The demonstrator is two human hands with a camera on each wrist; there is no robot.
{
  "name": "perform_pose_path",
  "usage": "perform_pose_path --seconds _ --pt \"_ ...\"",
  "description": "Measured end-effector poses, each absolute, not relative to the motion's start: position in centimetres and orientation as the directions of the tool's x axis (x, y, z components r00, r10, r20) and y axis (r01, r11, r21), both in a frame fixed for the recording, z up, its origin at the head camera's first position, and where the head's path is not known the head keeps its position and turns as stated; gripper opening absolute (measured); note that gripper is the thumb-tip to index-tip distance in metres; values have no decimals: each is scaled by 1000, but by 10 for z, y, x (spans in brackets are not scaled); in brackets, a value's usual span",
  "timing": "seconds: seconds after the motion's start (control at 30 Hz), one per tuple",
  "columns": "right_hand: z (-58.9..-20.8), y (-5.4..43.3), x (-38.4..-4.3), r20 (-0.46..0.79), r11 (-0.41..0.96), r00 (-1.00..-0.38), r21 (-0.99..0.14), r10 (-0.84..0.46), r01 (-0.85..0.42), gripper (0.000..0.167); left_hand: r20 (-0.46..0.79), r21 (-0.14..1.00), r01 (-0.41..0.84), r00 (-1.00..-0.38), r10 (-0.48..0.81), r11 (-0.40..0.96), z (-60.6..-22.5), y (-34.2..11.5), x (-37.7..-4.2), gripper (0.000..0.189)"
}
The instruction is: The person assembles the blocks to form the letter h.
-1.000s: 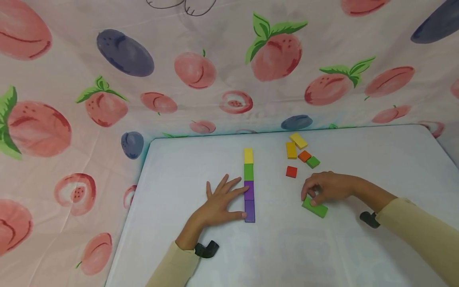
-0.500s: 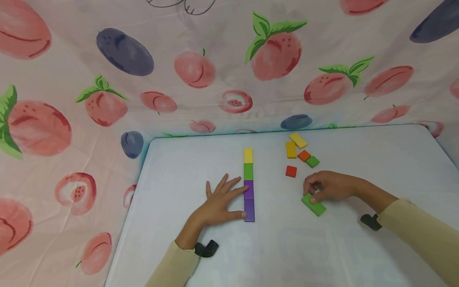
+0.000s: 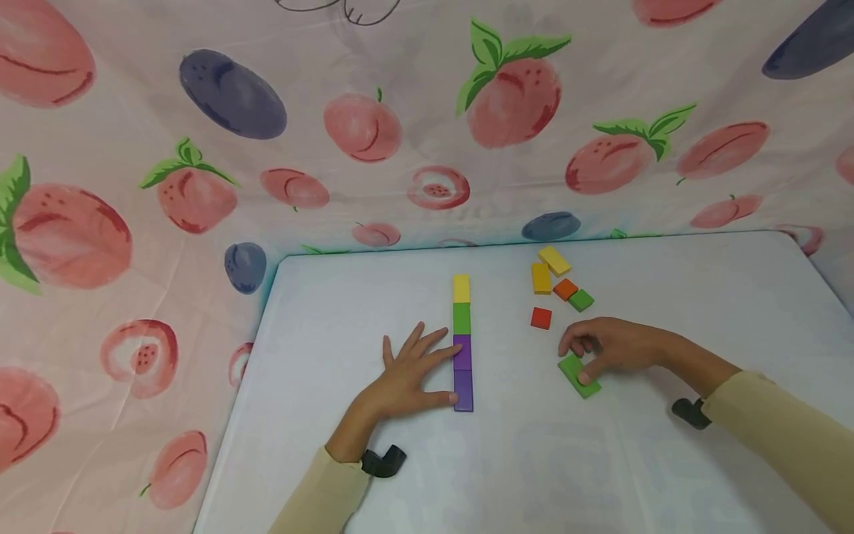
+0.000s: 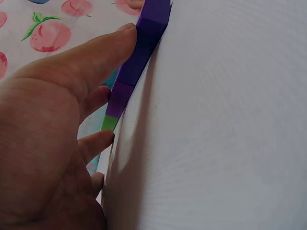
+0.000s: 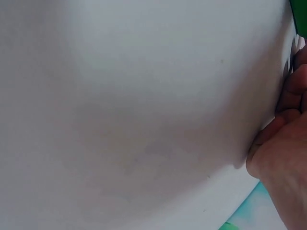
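In the head view, a straight column of blocks runs away from the person: two purple blocks (image 3: 463, 390) nearest, then a green block (image 3: 462, 319) and a yellow block (image 3: 462, 288) at the far end. My left hand (image 3: 400, 386) lies beside it with fingers spread, thumb and index fingertips touching the purple ones. The left wrist view shows that thumb against the side of a purple block (image 4: 144, 52). To the right, my right hand (image 3: 617, 347) has its thumb on a longer green block (image 3: 572, 368), fingers curled at its far end. Only a corner of green block (image 5: 300, 17) enters the right wrist view.
Beyond the right hand lie loose blocks: a red one (image 3: 541, 318), an orange one (image 3: 565, 289), a small green one (image 3: 582, 300) and two yellow ones (image 3: 542, 279). The white table (image 3: 320, 297) meets a fruit-print cloth (image 3: 400, 67) at its back and left edges.
The longer green block has turned to point more away from the person and shifted slightly left under the right hand. The left hand and the column stay put.
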State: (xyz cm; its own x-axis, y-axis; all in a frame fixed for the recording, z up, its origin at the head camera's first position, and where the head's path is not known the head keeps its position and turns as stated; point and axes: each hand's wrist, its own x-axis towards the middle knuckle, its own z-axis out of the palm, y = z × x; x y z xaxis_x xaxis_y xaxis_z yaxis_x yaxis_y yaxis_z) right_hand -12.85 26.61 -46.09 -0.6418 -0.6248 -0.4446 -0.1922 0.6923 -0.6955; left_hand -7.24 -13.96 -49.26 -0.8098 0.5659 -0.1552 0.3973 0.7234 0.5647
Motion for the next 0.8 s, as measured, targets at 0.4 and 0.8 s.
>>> perform_pose_path --seconds 0.4,0.8 --pt "-465 271 -129 -351 652 -675 -713 -649 -257 39 -163 563 394 -809 565 726 -491 -139 -72 79" --pt "-462 264 -137 -327 643 -737 -743 -591 -186 35 -169 568 385 -810 561 727 -489 -139 -72 79"
